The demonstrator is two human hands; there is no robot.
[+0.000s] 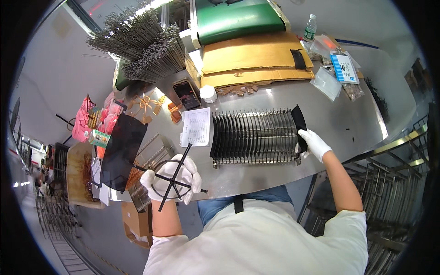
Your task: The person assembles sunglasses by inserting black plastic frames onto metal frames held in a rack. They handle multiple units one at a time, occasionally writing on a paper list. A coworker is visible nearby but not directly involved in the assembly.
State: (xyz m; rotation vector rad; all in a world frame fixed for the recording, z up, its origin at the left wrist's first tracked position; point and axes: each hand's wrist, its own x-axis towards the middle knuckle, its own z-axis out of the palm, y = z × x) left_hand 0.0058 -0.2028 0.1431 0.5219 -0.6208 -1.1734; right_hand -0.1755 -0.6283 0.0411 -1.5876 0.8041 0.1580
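Black wire frame, a ring with crossed rods, sits in the gloved left hand, whose fingers are closed around its ring near the front table edge. At about two o'clock from it, the right hand pinches a black disc at the right end of the slotted metal rack. To do this well, I think the disc should stay upright and go straight along its slot, while the left hand keeps the frame level. A printed sheet lies at twelve o'clock from the frame, beside the rack.
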